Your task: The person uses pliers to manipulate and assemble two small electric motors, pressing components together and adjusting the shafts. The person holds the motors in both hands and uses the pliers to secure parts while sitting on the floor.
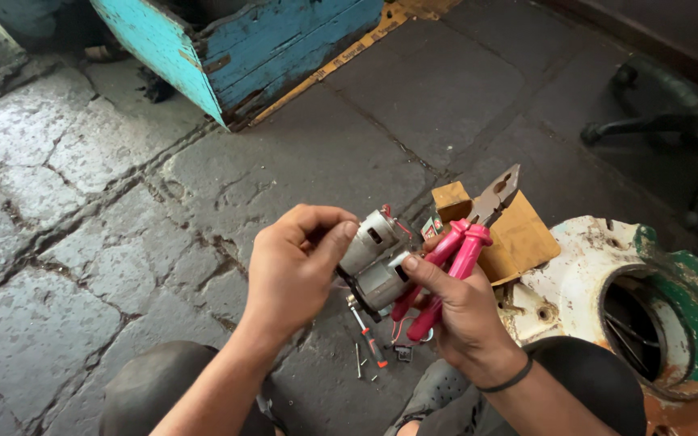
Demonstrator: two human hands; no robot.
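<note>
We're looking straight down, and the small grey electric motor (377,258) sits between both hands above the stone floor (82,210). Our left hand (296,266) curls over the motor's left end, thumb and forefinger pinched on the casing edge; the other fingers fold under, out of sight. Our right hand (458,303) presses its thumb on the motor's right side while the remaining fingers wrap both pink handles of the pliers (462,242), squeezing them together. The pliers' metal nose points up and right, tips close to one another, gripping nothing we can see.

Thin red wires (401,228) trail off the motor's top, but where they end is hidden behind the pliers. The motor's far face and shaft are covered by our fingers.

Below the hands, a small screwdriver (367,331) with a red band lies on the floor beside a few tiny screws, too small to count. A yellowish cardboard box (519,238) sits behind the pliers, partly blocked. At right, a worn white and green metal housing (607,282) runs off the frame. A blue wooden crate (244,48) is cut off at the top, and our dark-clad knees (163,379) fill the bottom edge.
</note>
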